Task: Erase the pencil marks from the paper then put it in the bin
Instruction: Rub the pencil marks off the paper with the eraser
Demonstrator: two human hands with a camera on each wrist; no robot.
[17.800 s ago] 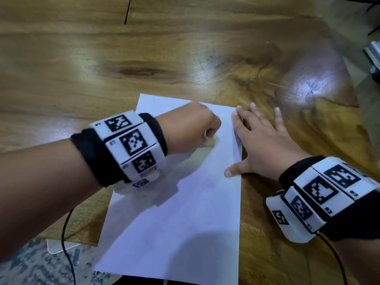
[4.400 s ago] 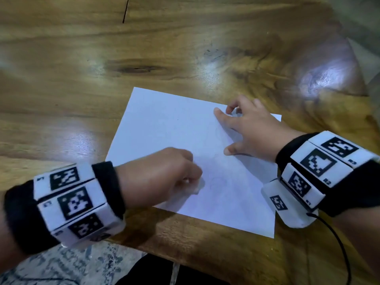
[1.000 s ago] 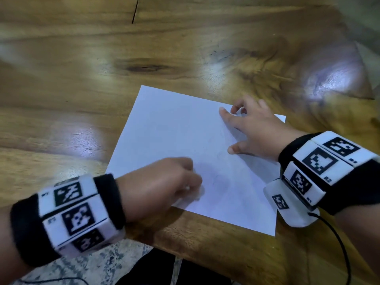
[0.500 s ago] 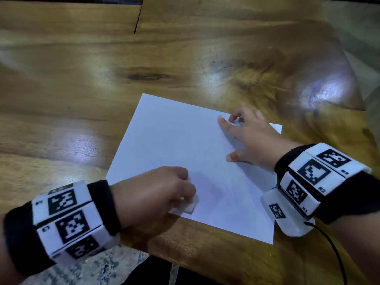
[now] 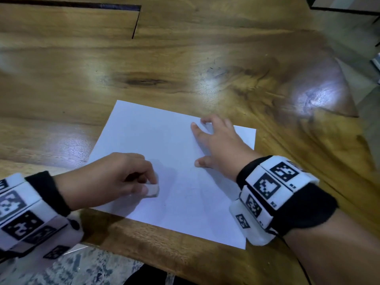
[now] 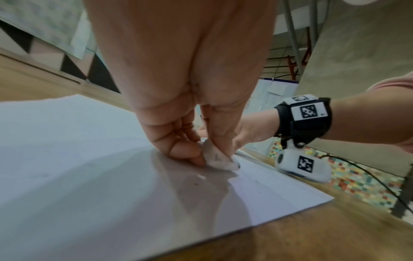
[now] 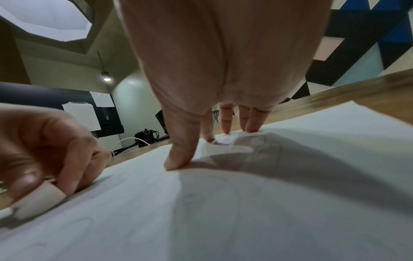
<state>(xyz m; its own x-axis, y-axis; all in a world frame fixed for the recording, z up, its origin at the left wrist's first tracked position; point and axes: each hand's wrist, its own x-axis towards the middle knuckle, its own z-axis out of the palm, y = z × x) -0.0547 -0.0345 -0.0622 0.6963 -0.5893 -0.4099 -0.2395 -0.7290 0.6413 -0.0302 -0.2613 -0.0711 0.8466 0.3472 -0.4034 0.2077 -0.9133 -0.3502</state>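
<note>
eraser point(image 5: 153, 189) pinched in left hand point(image 5: 115, 177) grip, pressed on paper point(image 5: 144, 136); right hand point(image 5: 218, 147) spread flat on paper.

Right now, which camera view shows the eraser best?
The left wrist view: the eraser is close, pinched by the left hand, touching the paper. Head view shows it small; right wrist view only at its edge.

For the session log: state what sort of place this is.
Probably an indoor studio or workroom, not a home desk. The paper lies on a large varnished wooden table; walls carry geometric coloured panels; cables and gear sit on the floor behind.
</note>
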